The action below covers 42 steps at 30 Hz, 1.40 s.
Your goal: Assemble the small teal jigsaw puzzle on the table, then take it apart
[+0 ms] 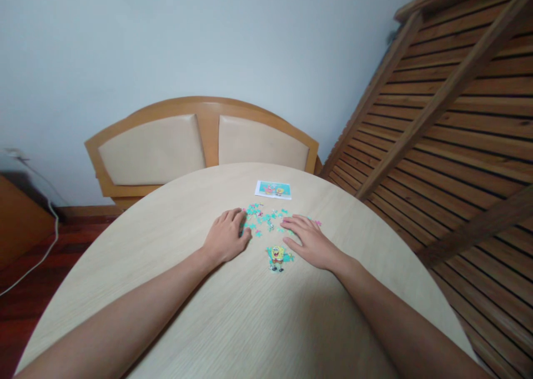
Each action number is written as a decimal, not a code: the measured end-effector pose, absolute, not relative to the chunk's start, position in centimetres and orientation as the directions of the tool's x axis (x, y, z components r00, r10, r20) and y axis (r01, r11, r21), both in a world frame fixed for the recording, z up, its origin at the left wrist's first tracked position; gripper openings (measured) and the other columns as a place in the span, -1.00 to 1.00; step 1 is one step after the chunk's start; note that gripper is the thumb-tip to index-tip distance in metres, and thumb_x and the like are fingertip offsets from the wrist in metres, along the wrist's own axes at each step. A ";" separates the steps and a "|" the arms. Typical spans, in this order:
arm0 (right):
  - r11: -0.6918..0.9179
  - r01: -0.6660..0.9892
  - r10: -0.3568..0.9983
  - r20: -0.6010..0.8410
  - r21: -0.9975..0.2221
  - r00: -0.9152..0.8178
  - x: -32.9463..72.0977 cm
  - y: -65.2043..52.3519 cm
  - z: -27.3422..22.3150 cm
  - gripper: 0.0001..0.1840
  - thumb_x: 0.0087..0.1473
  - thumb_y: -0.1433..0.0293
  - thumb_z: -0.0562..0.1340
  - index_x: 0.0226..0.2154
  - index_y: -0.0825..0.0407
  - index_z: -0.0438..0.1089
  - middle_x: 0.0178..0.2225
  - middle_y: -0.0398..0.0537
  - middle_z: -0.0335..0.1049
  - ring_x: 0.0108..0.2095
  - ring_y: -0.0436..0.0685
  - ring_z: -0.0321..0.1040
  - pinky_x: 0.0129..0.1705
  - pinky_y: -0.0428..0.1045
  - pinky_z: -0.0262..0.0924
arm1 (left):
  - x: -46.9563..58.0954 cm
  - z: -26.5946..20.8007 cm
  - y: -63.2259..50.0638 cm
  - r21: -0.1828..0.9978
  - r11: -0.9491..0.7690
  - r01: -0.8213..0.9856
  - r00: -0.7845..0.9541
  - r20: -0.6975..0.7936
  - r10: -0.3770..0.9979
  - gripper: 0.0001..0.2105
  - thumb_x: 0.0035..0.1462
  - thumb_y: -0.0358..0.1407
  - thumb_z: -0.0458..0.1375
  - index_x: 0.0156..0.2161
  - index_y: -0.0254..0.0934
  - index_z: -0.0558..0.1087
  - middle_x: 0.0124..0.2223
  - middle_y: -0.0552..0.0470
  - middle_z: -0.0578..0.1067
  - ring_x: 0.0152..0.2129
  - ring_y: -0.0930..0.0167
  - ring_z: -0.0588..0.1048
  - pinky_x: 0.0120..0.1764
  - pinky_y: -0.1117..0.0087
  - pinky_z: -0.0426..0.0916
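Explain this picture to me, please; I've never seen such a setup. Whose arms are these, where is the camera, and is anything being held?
There is no machine here: the arms are a person's, with bare hands. The only picture comes from a camera worn on that person's head, looking forward and down. On the pale table lie loose puzzle pieces, mostly turquoise, with a picture card beyond them and a joined patch showing a yellow character nearer the person. The left hand and right hand rest on either side of the pieces; neither visibly grips anything.

left tabletop (137, 245) free — pieces (266, 218) central
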State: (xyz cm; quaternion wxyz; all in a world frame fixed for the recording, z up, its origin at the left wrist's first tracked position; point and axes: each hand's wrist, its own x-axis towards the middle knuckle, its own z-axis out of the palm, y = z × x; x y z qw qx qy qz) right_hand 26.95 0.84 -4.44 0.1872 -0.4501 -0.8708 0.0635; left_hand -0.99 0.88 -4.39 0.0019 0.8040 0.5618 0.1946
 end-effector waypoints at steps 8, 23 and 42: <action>0.605 0.746 0.793 0.289 -0.277 -0.536 27.1 1.0 -4.3 -0.60 0.32 0.17 0.09 0.11 -0.14 0.44 0.23 0.04 0.33 0.25 0.33 0.14 0.24 0.35 0.04 | -5.7 -3.9 4.3 0.263 -0.310 0.913 0.240 0.266 0.934 -0.60 0.23 -0.24 0.01 0.10 -0.38 0.40 0.12 -0.26 0.48 0.05 0.12 0.44 0.13 0.08 0.30; 0.612 0.740 0.787 0.308 -0.279 -0.534 27.2 1.1 -4.7 -0.61 0.33 0.18 0.08 0.09 -0.17 0.46 0.21 0.02 0.34 0.24 0.31 0.16 0.22 0.34 0.07 | -6.4 -3.8 4.3 0.268 -0.487 0.831 0.410 0.296 0.863 -0.50 0.19 -0.13 0.08 0.17 -0.37 0.37 0.14 -0.19 0.47 0.09 0.16 0.41 0.18 0.11 0.27; 0.606 0.744 0.791 0.308 -0.280 -0.528 27.1 1.0 -4.7 -0.63 0.33 0.20 0.09 0.09 -0.13 0.44 0.20 0.02 0.34 0.21 0.29 0.20 0.23 0.30 0.09 | -4.6 -3.6 3.4 0.163 -0.742 0.650 0.691 0.277 0.667 -0.59 0.35 -0.21 -0.02 0.24 -0.21 0.35 0.25 -0.10 0.39 0.25 0.22 0.28 0.28 0.09 0.16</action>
